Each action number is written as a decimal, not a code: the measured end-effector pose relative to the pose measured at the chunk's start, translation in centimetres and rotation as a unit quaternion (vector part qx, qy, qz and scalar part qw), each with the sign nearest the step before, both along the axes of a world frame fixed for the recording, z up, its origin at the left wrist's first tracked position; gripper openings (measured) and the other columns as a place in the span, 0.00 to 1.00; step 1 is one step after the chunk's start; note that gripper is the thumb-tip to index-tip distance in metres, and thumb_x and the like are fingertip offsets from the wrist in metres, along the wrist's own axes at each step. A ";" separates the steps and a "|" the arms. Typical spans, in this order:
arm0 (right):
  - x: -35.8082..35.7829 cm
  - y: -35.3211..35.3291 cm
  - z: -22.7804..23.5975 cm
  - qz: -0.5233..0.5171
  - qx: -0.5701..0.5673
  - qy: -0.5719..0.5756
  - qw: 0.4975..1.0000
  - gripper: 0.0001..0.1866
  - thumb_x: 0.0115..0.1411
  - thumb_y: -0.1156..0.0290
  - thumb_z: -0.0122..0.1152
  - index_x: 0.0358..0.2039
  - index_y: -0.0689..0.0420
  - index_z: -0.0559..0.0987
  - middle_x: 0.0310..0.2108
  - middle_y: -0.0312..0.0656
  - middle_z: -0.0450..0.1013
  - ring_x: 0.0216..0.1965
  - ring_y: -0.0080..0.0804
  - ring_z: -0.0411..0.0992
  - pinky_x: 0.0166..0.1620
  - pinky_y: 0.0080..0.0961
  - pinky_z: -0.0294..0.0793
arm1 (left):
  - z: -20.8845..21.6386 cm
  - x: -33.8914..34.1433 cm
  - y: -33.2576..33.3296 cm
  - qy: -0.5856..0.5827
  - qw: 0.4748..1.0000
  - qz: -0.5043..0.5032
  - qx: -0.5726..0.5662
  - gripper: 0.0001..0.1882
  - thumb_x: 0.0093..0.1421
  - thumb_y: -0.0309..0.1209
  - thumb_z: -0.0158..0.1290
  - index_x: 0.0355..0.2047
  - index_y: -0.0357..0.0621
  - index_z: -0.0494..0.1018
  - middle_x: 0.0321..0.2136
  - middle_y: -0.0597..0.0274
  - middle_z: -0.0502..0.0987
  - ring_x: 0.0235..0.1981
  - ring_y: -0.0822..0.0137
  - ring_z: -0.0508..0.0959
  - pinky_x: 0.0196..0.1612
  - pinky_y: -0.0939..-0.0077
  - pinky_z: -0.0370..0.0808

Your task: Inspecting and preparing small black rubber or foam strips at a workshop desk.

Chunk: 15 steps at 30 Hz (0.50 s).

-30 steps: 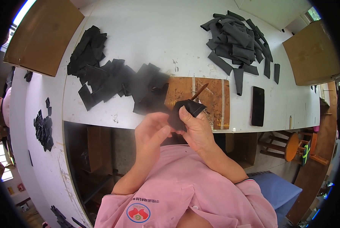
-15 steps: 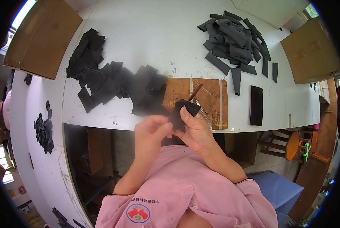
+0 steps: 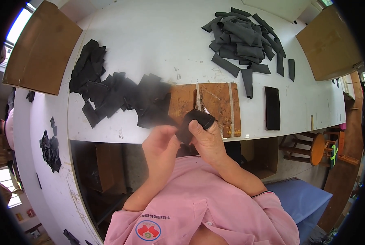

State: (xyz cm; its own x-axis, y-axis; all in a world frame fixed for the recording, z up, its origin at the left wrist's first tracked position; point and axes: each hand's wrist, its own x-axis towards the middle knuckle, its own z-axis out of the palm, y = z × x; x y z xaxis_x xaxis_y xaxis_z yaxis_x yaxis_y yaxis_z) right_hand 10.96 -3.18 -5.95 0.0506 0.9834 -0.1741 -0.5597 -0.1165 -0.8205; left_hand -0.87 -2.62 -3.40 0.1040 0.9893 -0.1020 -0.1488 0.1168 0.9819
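Black fabric piece [image 3: 186, 127] held at table edge [image 3: 109, 141].
Right hand [image 3: 210, 143] grips it; left hand [image 3: 160, 143], narrowed, pinches its side; white tabletop [image 3: 146, 45] stretches ahead.

The black fabric piece [image 3: 185, 127] is a small, matte, soft-looking strip, bent so that its upper part turns toward the right and its lower part slants down to the left. A fine pale line runs close to its right end. The right hand [image 3: 210, 143] pinches it, thumb across its face; the left hand's [image 3: 160, 143] fingertips meet its lower left edge, whether gripping is unclear.
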 end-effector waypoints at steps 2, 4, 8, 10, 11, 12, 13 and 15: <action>0.1 0.0 0.5 -0.003 -0.026 -0.018 0.999 0.18 0.55 0.55 0.53 0.24 0.59 0.71 0.18 0.35 0.68 0.19 0.23 0.66 0.23 0.17 0.64 | -0.6 -0.4 0.3 -0.008 1.000 -0.012 -0.008 0.04 0.54 0.22 0.50 0.30 0.34 0.69 0.24 0.65 0.72 0.23 0.80 0.70 0.25 0.89 0.67; 1.3 -0.3 -0.3 0.050 0.000 -0.237 0.970 0.19 0.53 0.54 0.54 0.24 0.60 0.72 0.18 0.36 0.68 0.20 0.27 0.67 0.23 0.20 0.65 | -0.6 -0.8 0.6 0.013 1.000 0.008 0.004 0.03 0.52 0.20 0.50 0.29 0.34 0.69 0.24 0.66 0.71 0.23 0.79 0.70 0.26 0.88 0.67; 2.5 -1.8 1.6 0.057 0.047 -0.593 0.802 0.16 0.46 0.60 0.62 0.26 0.61 0.74 0.21 0.41 0.69 0.22 0.35 0.69 0.22 0.26 0.66 | -0.8 -1.5 0.6 0.160 0.982 0.025 0.097 0.05 0.47 0.17 0.51 0.26 0.35 0.69 0.22 0.65 0.72 0.22 0.76 0.71 0.24 0.85 0.67; 2.4 -1.9 2.6 -0.037 0.116 -0.550 0.827 0.15 0.44 0.62 0.64 0.26 0.61 0.74 0.21 0.41 0.68 0.22 0.34 0.69 0.22 0.26 0.66 | -0.1 -0.9 0.5 0.191 0.969 0.005 0.157 0.05 0.46 0.17 0.51 0.25 0.36 0.69 0.21 0.63 0.71 0.21 0.75 0.71 0.24 0.84 0.67; 1.7 -1.5 2.9 -0.044 0.122 -0.478 0.869 0.13 0.43 0.66 0.64 0.26 0.61 0.74 0.21 0.41 0.67 0.22 0.34 0.68 0.22 0.26 0.66 | 0.2 -0.7 0.4 0.224 0.950 -0.010 0.216 0.06 0.45 0.17 0.52 0.25 0.36 0.69 0.21 0.60 0.71 0.20 0.73 0.71 0.23 0.83 0.67; 1.2 -1.1 3.2 -0.053 0.130 -0.403 0.904 0.12 0.43 0.69 0.65 0.25 0.61 0.74 0.20 0.41 0.67 0.22 0.33 0.68 0.23 0.26 0.66 | 0.3 -0.7 0.3 0.252 0.930 -0.026 0.266 0.06 0.44 0.17 0.53 0.25 0.37 0.69 0.19 0.59 0.71 0.18 0.69 0.71 0.22 0.81 0.67; 1.0 -0.9 2.8 -0.057 0.131 -0.405 0.903 0.12 0.43 0.69 0.65 0.25 0.61 0.74 0.20 0.41 0.67 0.22 0.33 0.68 0.23 0.26 0.66 | 0.3 -0.6 0.2 0.249 0.930 -0.028 0.270 0.06 0.44 0.17 0.53 0.25 0.37 0.69 0.19 0.59 0.71 0.18 0.69 0.71 0.22 0.81 0.67; 0.6 -0.8 1.4 -0.063 0.209 -0.424 0.879 0.11 0.44 0.72 0.63 0.28 0.61 0.73 0.22 0.41 0.67 0.22 0.33 0.67 0.23 0.24 0.66 | 0.1 -0.4 -0.1 0.325 0.897 0.026 0.298 0.07 0.44 0.18 0.53 0.25 0.38 0.69 0.19 0.58 0.71 0.17 0.68 0.72 0.21 0.80 0.68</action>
